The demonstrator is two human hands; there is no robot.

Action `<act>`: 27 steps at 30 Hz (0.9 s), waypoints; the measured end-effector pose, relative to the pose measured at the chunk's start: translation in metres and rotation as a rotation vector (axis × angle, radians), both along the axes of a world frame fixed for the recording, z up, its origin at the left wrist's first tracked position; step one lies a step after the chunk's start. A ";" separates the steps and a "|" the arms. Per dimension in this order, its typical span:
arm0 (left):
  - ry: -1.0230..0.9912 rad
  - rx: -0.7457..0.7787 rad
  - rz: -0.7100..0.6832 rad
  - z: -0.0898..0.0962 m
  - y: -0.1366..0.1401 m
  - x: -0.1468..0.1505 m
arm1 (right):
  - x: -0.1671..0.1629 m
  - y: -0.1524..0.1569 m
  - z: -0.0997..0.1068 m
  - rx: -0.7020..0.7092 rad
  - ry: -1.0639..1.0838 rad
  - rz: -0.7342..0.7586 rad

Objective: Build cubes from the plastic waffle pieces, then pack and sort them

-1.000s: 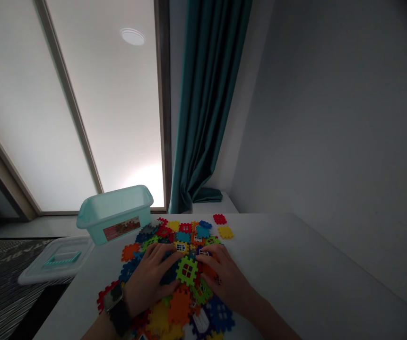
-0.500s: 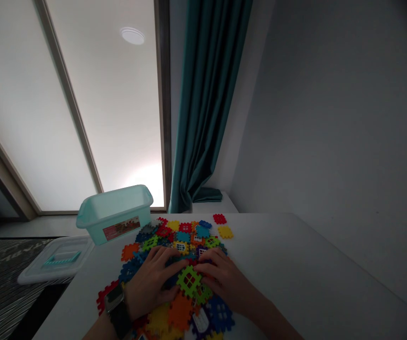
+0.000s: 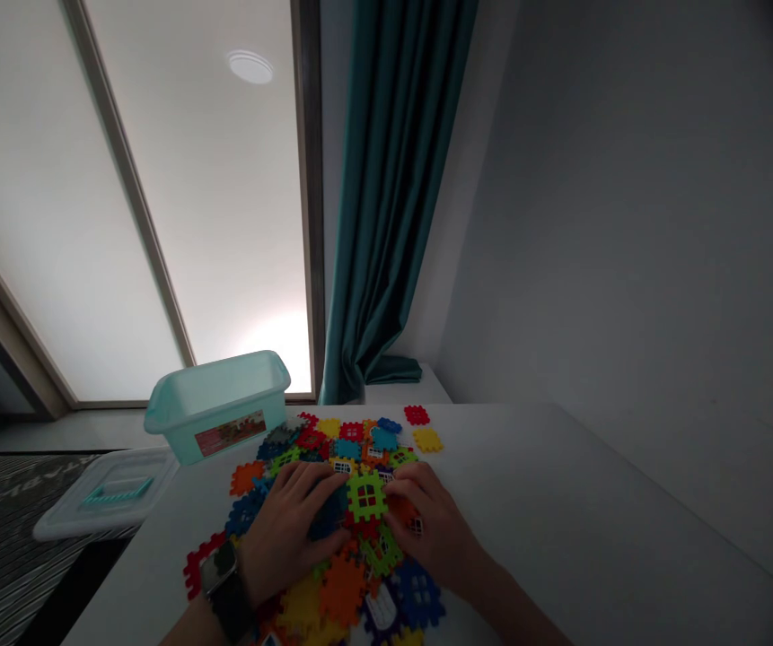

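A lime-green interlocking plastic building piece with a four-pane window (image 3: 366, 496) is raised over the pile, between my two hands. My right hand (image 3: 432, 528) grips its right edge with bent fingers. On the other side, my left hand (image 3: 297, 522), watch at the wrist, has its index fingertip at the piece's left edge, and its thumb sits lower, near the orange pieces. Under the raised piece lie another green window piece (image 3: 382, 551) and an orange piece (image 3: 342, 589). A blue window piece (image 3: 419, 594) rests below my right hand.
A pale teal tub (image 3: 224, 404) stands at the back left of the white table (image 3: 561, 538). Its clear lid (image 3: 113, 493) with a teal handle lies to the left. Loose red (image 3: 417, 414) and yellow (image 3: 428, 440) pieces sit right of the pile's far end. A teal curtain (image 3: 392, 224) hangs behind.
The green window piece has moved slightly up and away from me and turned from a diamond angle to nearly square. My right fingers shifted to its right edge; the lower green piece shows more.
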State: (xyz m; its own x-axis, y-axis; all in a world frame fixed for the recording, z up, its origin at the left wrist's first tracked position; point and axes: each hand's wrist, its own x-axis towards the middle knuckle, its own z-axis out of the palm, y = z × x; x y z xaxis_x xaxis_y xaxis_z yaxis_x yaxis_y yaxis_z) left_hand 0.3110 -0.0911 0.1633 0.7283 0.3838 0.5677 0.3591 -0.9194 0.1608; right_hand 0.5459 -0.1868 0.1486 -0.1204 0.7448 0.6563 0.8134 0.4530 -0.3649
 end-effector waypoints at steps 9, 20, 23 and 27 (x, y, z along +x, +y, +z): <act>-0.063 0.001 0.061 -0.006 0.003 0.003 | -0.018 0.000 -0.006 0.018 0.055 -0.047; -0.106 -0.073 0.055 -0.003 -0.002 0.004 | -0.013 -0.001 0.000 0.124 -0.164 0.015; -0.126 -0.158 0.030 -0.005 -0.003 0.004 | -0.012 -0.002 0.005 0.145 -0.224 0.037; -0.172 -0.341 -0.038 -0.004 -0.004 0.004 | -0.013 -0.005 0.009 0.212 -0.219 0.067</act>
